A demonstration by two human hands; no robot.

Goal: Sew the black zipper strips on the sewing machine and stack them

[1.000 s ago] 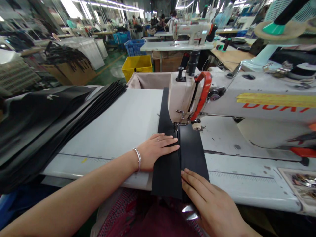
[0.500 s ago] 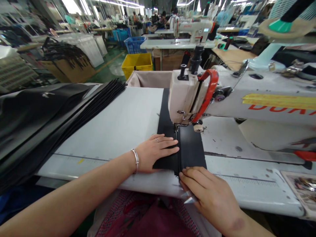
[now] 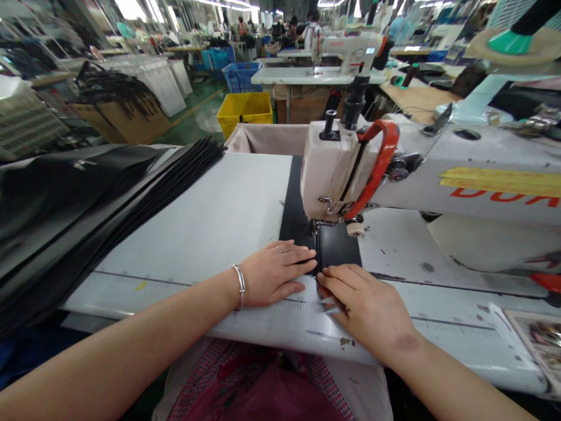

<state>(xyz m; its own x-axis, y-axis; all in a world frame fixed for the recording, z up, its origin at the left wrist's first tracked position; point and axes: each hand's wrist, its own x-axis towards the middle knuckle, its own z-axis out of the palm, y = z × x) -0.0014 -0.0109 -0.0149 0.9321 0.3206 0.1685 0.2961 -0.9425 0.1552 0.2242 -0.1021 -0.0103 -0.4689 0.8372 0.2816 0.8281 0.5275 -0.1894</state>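
Observation:
A flat black panel (image 3: 339,244), leather-like, lies under the head of a white sewing machine (image 3: 325,169), a narrow raised strip running down its middle. My left hand (image 3: 274,272), with a ring and a silver bangle, rests flat on the panel's left part, fingers extended toward the strip. At the panel's near edge, the fingertips of my right hand (image 3: 366,307) press beside the strip. Pointed metal blades, apparently thread snips (image 3: 329,305), stick out from beneath that hand; their handle is hidden in the palm. The needle area sits just beyond my left fingertips.
Stacked black panels (image 3: 144,193) cover the table's left side. Beyond the far edge are a fabric-lined bin (image 3: 272,137) and a yellow crate (image 3: 245,111). A second sewing machine (image 3: 350,52) stands farther back, with people in the distance. A thread stand (image 3: 504,52) rises at right.
The black panel has slid away from me under the machine head, so its near edge lies farther forward. My right hand has moved forward with it; my left hand stays nearly in place.

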